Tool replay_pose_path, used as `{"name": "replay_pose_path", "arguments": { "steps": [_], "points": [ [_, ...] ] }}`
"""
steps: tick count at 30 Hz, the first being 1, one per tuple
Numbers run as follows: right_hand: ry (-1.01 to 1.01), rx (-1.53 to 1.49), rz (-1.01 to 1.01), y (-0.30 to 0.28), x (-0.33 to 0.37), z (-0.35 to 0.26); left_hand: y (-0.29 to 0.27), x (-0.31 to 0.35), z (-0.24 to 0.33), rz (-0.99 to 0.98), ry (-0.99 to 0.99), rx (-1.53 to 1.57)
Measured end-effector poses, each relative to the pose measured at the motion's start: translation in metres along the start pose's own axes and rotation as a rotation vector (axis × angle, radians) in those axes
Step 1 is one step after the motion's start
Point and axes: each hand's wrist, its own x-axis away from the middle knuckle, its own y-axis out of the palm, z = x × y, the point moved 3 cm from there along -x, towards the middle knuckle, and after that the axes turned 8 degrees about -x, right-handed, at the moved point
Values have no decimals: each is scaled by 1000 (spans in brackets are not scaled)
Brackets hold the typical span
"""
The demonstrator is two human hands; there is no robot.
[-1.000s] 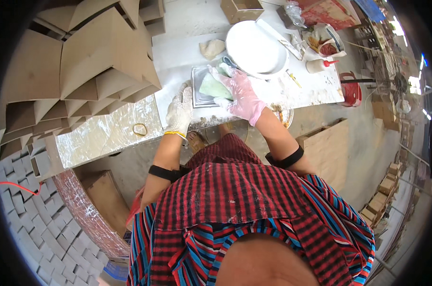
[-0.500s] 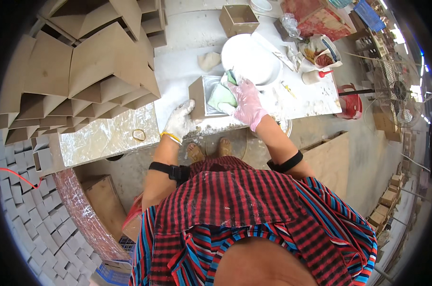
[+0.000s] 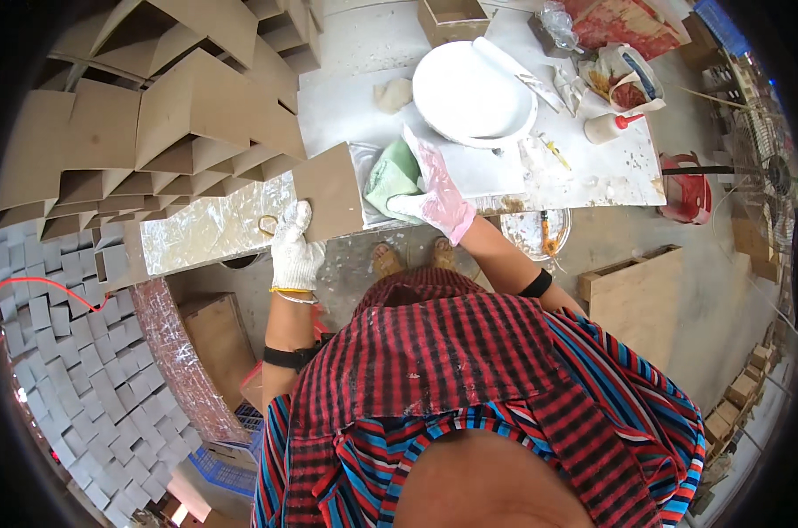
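Note:
My left hand (image 3: pixel 295 251), in a white knit glove, grips the lower left edge of a brown board box (image 3: pixel 329 189) near the table's front edge. A plain brown face of the box points up; a white-smeared part lies on its right, partly covered. In a pink glove smeared with white, my right hand (image 3: pixel 440 192) is closed on a folded light green cloth (image 3: pixel 394 179), which it holds against that white-smeared part. A round white basin (image 3: pixel 465 92) stands just beyond.
Stacked brown boxes (image 3: pixel 197 106) crowd the left. On the table (image 3: pixel 505 180) are a white lump (image 3: pixel 393 95), a red-tipped bottle (image 3: pixel 608 128), an open bag (image 3: pixel 623 75) and another box (image 3: pixel 452 19). A red stool (image 3: pixel 683 189) and a fan (image 3: pixel 776 176) stand right.
The box has shifted left and turned, showing a broad brown face. My left hand has moved left and down with it; the cloth has moved slightly left in my right hand.

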Motion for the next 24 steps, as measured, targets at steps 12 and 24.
{"name": "replay_pose_path", "arguments": {
  "steps": [12,24],
  "points": [
    [377,-641,101,-32,-4,-8,-19,-22,-20,9,37,220],
    [164,-257,92,-43,-14,-42,-51,-74,-69,-36,-78,-46]
  ]
}}
